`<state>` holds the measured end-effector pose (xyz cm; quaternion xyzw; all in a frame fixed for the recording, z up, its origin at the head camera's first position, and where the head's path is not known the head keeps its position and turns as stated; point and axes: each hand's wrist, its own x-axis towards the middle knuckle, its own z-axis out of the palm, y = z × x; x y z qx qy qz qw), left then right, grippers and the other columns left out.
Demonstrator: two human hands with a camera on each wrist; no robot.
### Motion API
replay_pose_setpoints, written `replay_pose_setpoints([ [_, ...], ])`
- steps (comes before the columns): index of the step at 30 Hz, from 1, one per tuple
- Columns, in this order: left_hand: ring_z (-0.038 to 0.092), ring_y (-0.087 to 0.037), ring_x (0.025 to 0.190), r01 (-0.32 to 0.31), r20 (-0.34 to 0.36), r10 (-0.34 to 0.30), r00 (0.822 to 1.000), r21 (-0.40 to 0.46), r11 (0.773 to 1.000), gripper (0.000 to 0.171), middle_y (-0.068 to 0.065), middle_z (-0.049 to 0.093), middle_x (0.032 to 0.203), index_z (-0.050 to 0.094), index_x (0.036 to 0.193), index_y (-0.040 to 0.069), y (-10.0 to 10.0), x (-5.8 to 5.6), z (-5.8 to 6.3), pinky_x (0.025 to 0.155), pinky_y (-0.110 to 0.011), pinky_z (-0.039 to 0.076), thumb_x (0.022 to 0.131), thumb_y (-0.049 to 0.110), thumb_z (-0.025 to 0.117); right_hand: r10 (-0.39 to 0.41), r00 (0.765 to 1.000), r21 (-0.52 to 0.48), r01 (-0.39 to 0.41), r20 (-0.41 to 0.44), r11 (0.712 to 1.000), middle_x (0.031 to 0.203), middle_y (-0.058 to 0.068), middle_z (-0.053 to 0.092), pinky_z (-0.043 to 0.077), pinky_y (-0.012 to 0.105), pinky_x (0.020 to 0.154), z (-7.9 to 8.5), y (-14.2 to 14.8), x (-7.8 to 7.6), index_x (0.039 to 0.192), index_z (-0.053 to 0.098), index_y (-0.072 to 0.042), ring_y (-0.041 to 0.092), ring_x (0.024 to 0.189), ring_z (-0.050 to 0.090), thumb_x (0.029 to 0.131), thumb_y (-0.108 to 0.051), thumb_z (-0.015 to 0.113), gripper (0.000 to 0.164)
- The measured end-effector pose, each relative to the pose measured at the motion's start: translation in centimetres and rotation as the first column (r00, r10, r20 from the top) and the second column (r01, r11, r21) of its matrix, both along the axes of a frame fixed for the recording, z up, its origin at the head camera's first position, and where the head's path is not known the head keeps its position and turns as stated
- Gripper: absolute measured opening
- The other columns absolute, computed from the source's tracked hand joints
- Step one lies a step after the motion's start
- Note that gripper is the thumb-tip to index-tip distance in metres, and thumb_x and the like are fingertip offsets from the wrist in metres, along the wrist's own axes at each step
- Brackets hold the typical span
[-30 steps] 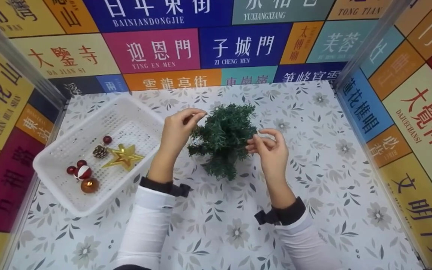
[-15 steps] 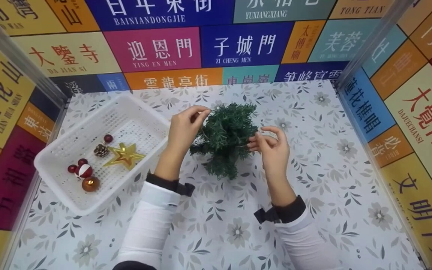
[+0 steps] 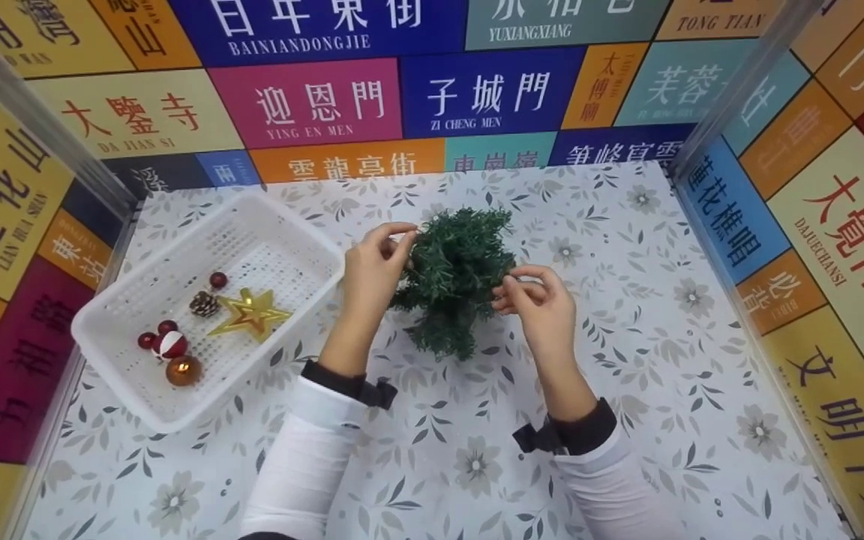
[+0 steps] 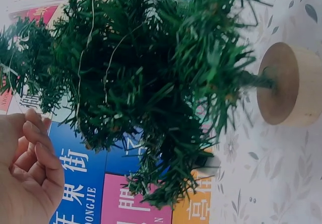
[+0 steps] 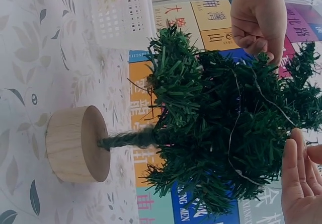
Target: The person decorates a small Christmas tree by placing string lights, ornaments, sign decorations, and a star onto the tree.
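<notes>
In the head view, a green tree stands on the surface, right of a white basket, between the left hand and the right hand, each with thumb and forefinger together. In the left wrist view, a thin wire loops over the branches and the left hand seems to pinch it; the tree looks light and springy, best steadied by its wooden base. In the right wrist view, the right hand pinches the wire, likely bendy and easily kinked

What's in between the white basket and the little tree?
In the head view, the person's left hand is between the white basket and the tree, over the flowery tabletop.
</notes>
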<state>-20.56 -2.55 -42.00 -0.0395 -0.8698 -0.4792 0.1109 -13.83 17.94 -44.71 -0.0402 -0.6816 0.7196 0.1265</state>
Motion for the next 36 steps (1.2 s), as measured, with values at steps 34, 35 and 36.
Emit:
replay_pose_setpoints([
  [34, 0.06, -0.02, 0.051, 0.079, -0.04, -0.074, 0.996, 0.147, 0.986, 0.022, 0.004, 0.067, 0.07, 0.065, 0.109, 0.016, 0.5, 1.2, -0.8, 0.043, -0.025, 0.043, 0.091, 0.027, 0.06, -0.059, 0.998, 0.368, 0.042, 0.036, 0.929, 0.086, 0.002, 0.064, 0.045, 0.022, 0.049, -0.3, 0.2, 0.9, 0.1, 0.069, -0.009, 0.019, 0.06, 0.059, 0.084, -0.025, 0.069, 0.022],
  [35, 0.06, -0.019, 0.051, 0.081, -0.044, -0.076, 0.996, 0.14, 0.987, 0.022, 0.004, 0.067, 0.07, 0.065, 0.109, 0.016, 0.5, 1.3, -0.7, 0.043, -0.025, 0.042, 0.091, 0.028, 0.06, -0.06, 0.998, 0.368, 0.046, 0.026, 0.929, 0.086, 0.002, 0.064, 0.046, 0.022, 0.049, -0.2, 0.3, 1.0, 0.1, 0.069, -0.009, 0.016, 0.059, 0.059, 0.084, -0.025, 0.069, 0.022],
  [36, 0.06, -0.019, 0.052, 0.084, -0.047, -0.078, 0.996, 0.133, 0.988, 0.023, 0.004, 0.067, 0.07, 0.065, 0.109, 0.016, 0.4, 1.3, -0.7, 0.043, -0.025, 0.042, 0.091, 0.029, 0.06, -0.061, 0.998, 0.365, 0.05, 0.018, 0.93, 0.086, 0.002, 0.064, 0.046, 0.023, 0.049, -0.2, 0.3, 1.0, 0.1, 0.069, -0.009, 0.015, 0.058, 0.058, 0.084, -0.025, 0.069, 0.022],
])
